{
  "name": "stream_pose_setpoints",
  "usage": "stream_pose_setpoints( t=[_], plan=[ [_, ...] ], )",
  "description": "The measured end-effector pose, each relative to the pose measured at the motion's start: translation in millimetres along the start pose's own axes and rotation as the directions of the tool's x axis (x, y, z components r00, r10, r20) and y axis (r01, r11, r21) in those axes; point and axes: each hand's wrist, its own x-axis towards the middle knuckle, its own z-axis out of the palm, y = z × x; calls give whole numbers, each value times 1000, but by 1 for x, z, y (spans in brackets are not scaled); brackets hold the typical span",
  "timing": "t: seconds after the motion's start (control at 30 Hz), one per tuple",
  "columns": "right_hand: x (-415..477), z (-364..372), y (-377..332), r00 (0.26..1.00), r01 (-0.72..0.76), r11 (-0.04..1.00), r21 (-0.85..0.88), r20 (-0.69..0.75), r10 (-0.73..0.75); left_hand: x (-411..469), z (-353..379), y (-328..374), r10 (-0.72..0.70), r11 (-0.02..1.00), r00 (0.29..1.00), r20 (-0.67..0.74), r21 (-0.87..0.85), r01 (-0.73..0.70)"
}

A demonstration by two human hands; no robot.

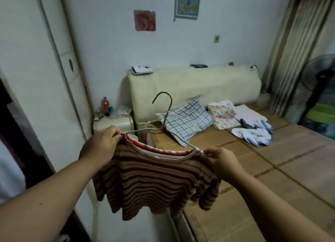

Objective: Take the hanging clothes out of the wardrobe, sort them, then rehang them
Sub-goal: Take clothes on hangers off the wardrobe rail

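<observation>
The left hand (103, 145) is pinching one shoulder of the striped top (154, 183), its fingers (116, 133) curled tight at the neckline where the wire hanger (168, 113) is emerging. The right hand (222, 162) is pinching the other shoulder likewise, fingertips (208, 152) closed on the knit. The top is hanging between and below both sets of fingers, with the hanger's hook rising above them, while beyond the right fingers a checked pillow (186, 122) and folded clothes (224, 114) are lying on the bed (272, 160).
</observation>
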Motion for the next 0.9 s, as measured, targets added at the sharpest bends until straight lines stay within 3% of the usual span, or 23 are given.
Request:
stream_pose_setpoints(
  t=[0.23, 0.43, 0.63, 0.77, 0.9],
  plan=[
    [-112, -27, 77, 952, -305, 951, 50, 25, 304, -22, 66, 76, 225, 974, 945, 237, -77, -212],
    [-204, -68, 161, 836, -548, 836, 28, 29, 548, -57, 161, 181, 387, 914, 757, 527, -110, -391],
    [-271, -93, 266, 661, -750, 660, 48, 18, 750, -112, 269, 296, 455, 867, 533, 713, -218, -449],
    [-294, -104, 346, 539, -838, 536, 103, 3, 842, -145, 337, 370, 483, 839, 432, 762, -261, -477],
    [-294, -99, 425, 455, -882, 452, 137, -6, 890, -163, 409, 424, 445, 845, 395, 804, -231, -483]
  ],
)
